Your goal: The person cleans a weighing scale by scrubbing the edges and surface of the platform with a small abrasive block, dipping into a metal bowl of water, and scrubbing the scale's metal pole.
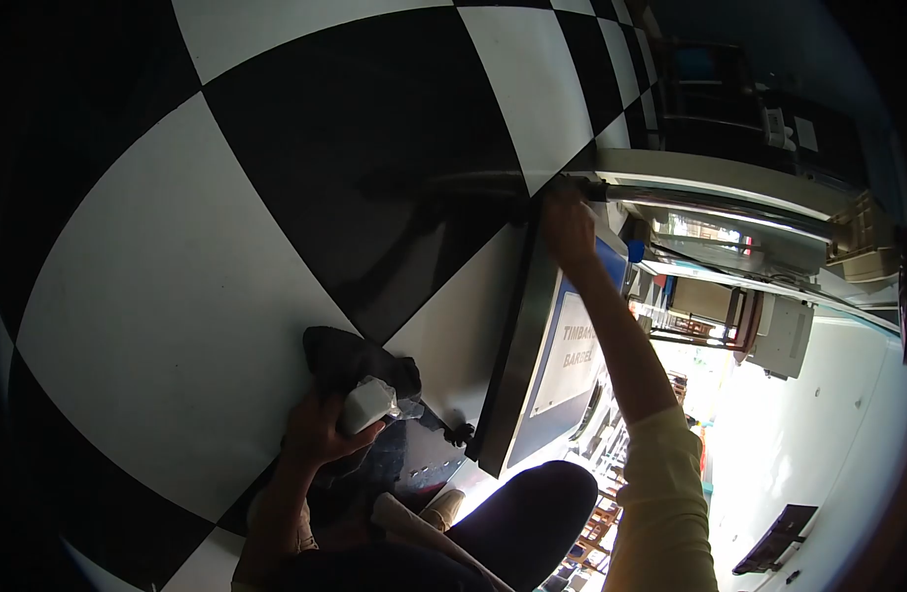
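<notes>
Head view shows the left hand (320,434) clasped around a white block (367,407) with clear plastic (408,407) over the checkered floor (167,296), apparently held aside, leaving the right hand (570,229) free beside the metal post (720,200), its grip too shadowed to tell.

Observing black and white floor tiles (157,296) spreading across the left. Noting a dark panel (775,540) projecting from the pale wall (838,454), far right. Recording a grey-white box (787,340) at right and brown furniture (596,521), far, indistinct.
</notes>
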The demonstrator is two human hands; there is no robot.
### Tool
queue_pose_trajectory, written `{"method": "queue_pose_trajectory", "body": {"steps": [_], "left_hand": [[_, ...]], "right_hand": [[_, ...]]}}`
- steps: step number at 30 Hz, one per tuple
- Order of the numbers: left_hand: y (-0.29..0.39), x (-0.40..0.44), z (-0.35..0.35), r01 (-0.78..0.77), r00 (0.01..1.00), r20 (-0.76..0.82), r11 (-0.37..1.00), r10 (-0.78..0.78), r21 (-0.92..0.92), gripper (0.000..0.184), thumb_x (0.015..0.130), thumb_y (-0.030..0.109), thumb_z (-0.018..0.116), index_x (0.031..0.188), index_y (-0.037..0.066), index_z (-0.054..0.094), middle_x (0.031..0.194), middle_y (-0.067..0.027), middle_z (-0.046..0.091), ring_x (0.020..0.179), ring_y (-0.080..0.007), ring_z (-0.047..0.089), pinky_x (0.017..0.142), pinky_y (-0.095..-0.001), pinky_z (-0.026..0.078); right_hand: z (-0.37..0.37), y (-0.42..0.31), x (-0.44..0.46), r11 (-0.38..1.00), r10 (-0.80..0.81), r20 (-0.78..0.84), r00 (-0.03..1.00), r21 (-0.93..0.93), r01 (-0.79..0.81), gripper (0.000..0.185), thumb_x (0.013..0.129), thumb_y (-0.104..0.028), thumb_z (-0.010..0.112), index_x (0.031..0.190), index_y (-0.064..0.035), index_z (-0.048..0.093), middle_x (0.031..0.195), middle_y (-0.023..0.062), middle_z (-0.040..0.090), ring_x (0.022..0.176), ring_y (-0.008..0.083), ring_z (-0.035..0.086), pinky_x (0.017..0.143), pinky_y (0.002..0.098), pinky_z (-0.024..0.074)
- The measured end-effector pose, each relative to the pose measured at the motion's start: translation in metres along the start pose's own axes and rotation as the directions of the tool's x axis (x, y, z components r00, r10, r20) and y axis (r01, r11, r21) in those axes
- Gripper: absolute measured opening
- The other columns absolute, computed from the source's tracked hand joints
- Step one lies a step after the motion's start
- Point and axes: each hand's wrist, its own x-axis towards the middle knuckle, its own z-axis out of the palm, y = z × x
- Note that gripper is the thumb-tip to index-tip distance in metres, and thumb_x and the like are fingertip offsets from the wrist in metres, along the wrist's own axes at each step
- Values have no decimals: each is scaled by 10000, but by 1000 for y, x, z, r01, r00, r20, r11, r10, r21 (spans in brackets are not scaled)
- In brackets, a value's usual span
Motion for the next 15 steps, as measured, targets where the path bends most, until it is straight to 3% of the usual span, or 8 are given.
{"method": "queue_pose_trajectory", "body": {"steps": [1, 4, 9, 10, 12, 13, 14, 15], "left_hand": [[-1, 1, 0, -13, 1000, -10, 1000, 13, 5, 660, 623, 519, 817, 1021, 28, 629, 918, -218, 592, 686, -368, 642, 568, -435, 548], [1, 4, -2, -30, 999, -45, 999, 30, 17, 657, 623, 520, 817, 1021, 31, 630, 897, -208, 586, 674, -363, 639, 558, -434, 543], [0, 3, -3, -10, 1000, -7, 1000, 10, -3, 622, 625, 520, 817, 968, 36, 629, 883, -205, 582, 646, -362, 634, 534, -435, 536], [0, 3, -2, -4, 1000, -2, 1000, 4, -8, 615, 625, 520, 817, 954, 37, 628, 883, -206, 582, 642, -362, 633, 531, -435, 536], [0, 0, -1, 25, 999, 26, 1000, -25, -17, 616, 610, 491, 831, 943, 17, 620, 896, -221, 586, 672, -377, 634, 566, -441, 544], [0, -1, -1, 38, 999, 39, 999, -37, -21, 617, 602, 476, 839, 937, 7, 616, 903, -229, 588, 688, -384, 634, 584, -444, 548], [0, 1, -1, 28, 999, 31, 999, -28, -19, 618, 602, 475, 839, 939, 8, 616, 903, -228, 589, 687, -384, 634, 584, -443, 548], [0, 2, -2, 21, 999, 27, 1000, -20, -17, 619, 601, 474, 840, 942, 8, 615, 904, -226, 589, 687, -384, 634, 583, -442, 548]], "right_hand": [[-3, -7, -13, 1000, 3, 46, 999, -13, -2, 73, 742, -55, 588, 809, -40, 614, 917, 132, 594, 951, 289, 609, 688, 366, 570], [5, -15, -34, 980, -195, -208, 958, -13, 197, 51, 760, -61, 586, 802, -44, 610, 929, 129, 596, 961, 274, 610, 683, 368, 572], [3, 4, 21, 996, -86, -187, 979, -30, 82, 44, 753, -82, 598, 789, -57, 605, 935, 129, 594, 926, 256, 607, 605, 355, 552], [1, 4, 21, 999, -47, -171, 984, -1, 48, 42, 753, -86, 599, 786, -60, 604, 934, 130, 592, 915, 254, 605, 587, 351, 545], [-6, -16, -31, 1000, 8, 180, 984, 14, -10, 69, 769, -95, 590, 816, -55, 621, 932, 129, 589, 936, 260, 605, 592, 366, 550], [-17, -33, -70, 999, -32, 286, 958, 28, 25, 126, 774, -116, 591, 855, -33, 640, 957, 140, 598, 959, 290, 617, 634, 392, 577], [3, -48, -124, 988, -150, 115, 982, 42, 146, 210, 758, -127, 598, 917, -5, 660, 1021, 178, 603, 1002, 342, 612, 703, 432, 590], [16, -56, -172, 954, -296, 83, 952, 70, 291, 262, 747, -121, 599, 962, 13, 667, 1096, 218, 589, 1033, 379, 596, 716, 441, 593]]}}
